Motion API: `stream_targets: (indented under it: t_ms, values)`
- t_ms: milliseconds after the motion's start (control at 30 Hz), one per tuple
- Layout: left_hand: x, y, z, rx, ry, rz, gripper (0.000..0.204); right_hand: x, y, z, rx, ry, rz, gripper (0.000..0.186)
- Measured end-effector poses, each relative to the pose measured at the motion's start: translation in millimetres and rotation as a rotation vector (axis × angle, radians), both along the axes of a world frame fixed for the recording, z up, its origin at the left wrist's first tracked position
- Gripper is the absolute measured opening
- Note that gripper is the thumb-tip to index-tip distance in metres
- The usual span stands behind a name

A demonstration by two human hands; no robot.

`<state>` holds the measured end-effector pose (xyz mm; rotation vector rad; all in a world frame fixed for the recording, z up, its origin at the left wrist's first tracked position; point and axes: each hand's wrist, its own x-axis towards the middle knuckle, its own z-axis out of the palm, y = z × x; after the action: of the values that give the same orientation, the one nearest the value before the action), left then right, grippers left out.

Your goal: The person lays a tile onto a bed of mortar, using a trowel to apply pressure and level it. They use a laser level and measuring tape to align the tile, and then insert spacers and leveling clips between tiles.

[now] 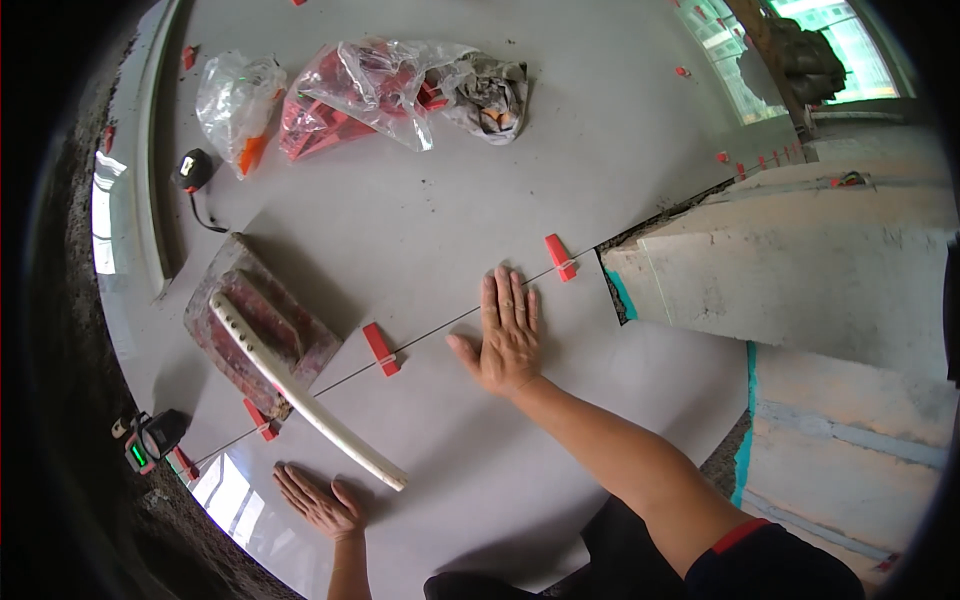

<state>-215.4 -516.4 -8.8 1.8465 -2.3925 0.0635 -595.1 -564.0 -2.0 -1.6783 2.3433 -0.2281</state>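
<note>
My right hand [510, 335] lies flat on a large grey floor tile [640, 380], fingers spread, fingertips reaching across the thin joint to the neighbouring tile. Lower left, my left hand [322, 503] rests on the same near tile with its fingers stretched out. Neither hand holds anything. A red levelling wedge [560, 257] in a pale clip sits on the joint right of my right hand. Another red wedge [380, 348] stands between the hands' positions, and a third red wedge [259, 420] is above my left hand. Beside it lies a stained rectangular block tool [215, 340] with a curved white handle [300, 395].
On the far tile are a clear bag of red wedges [330, 125], a smaller plastic bag [235, 100] and a black tape measure [193, 170]. A device with a green light [140, 457] stands at the left edge. A raised pale slab [790, 270] bounds the right side.
</note>
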Motion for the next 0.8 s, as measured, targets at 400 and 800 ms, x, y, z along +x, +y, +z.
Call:
stream_targets:
  t_ms: [400,800]
  values:
    - [-5.0,-8.0,-4.2,0.092,0.013,0.006,0.069,-17.3,-143.5,-11.9,-0.165,0.047,-0.113,0.087]
    - [13.1,3.4,-7.0,0.272,0.113,0.120,0.083,-14.2,-156.6,-27.8,-0.192,0.247,-0.058,0.078]
